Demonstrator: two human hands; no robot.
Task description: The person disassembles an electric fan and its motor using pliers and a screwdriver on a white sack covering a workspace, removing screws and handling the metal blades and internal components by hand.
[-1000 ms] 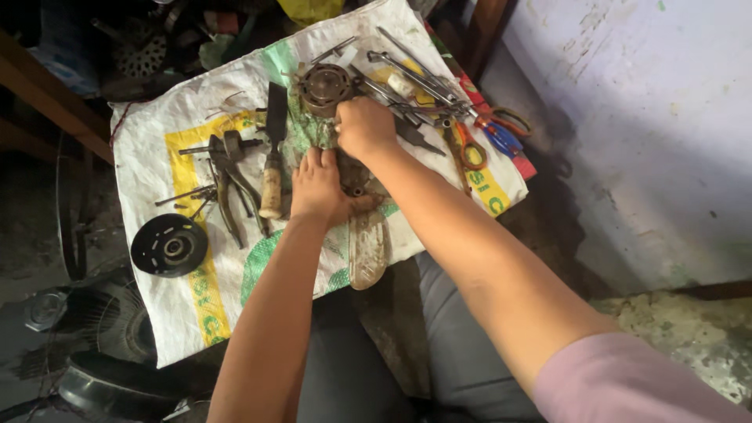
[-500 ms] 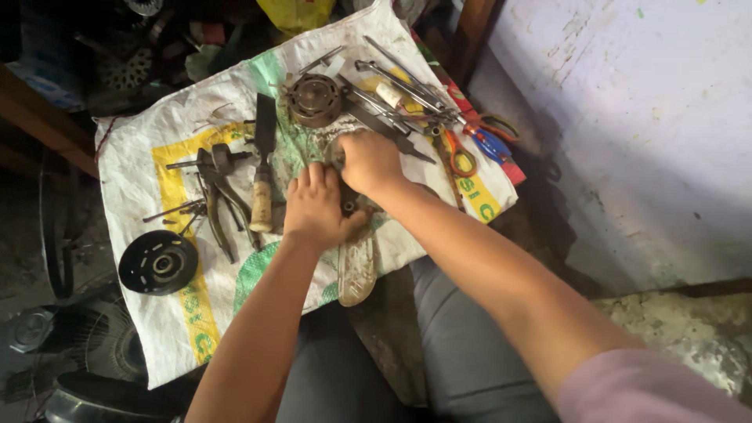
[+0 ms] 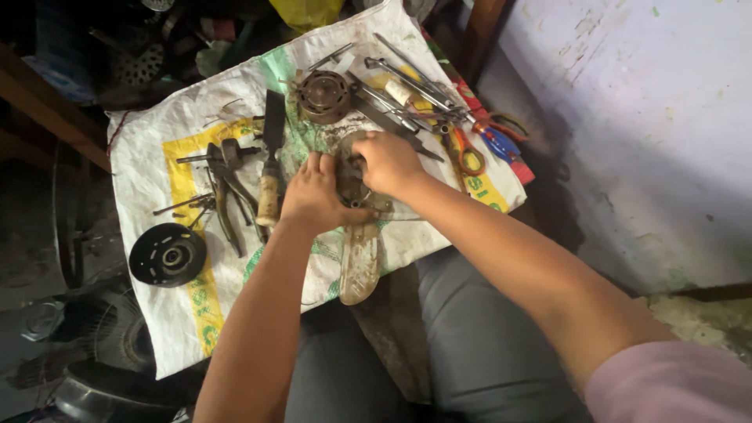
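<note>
Both hands grip one grimy round metal part (image 3: 348, 176) over the white woven sack (image 3: 149, 168): my left hand (image 3: 313, 196) cups its near side, my right hand (image 3: 388, 162) clamps the far edge. Wooden-handled chisel (image 3: 271, 168) just left; black pulley (image 3: 168, 254) well apart.

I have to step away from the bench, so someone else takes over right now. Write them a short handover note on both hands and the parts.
Left hand: closed on the near side of the grimy round metal part.
Right hand: gripping the same part from the far side.
The part sits on the white woven sack. Beside it: chisel with wooden handle, pliers, black pulley wheel, round finned housing, screwdrivers.
Done: part in hand.
Left: cannot tell from here.
</note>
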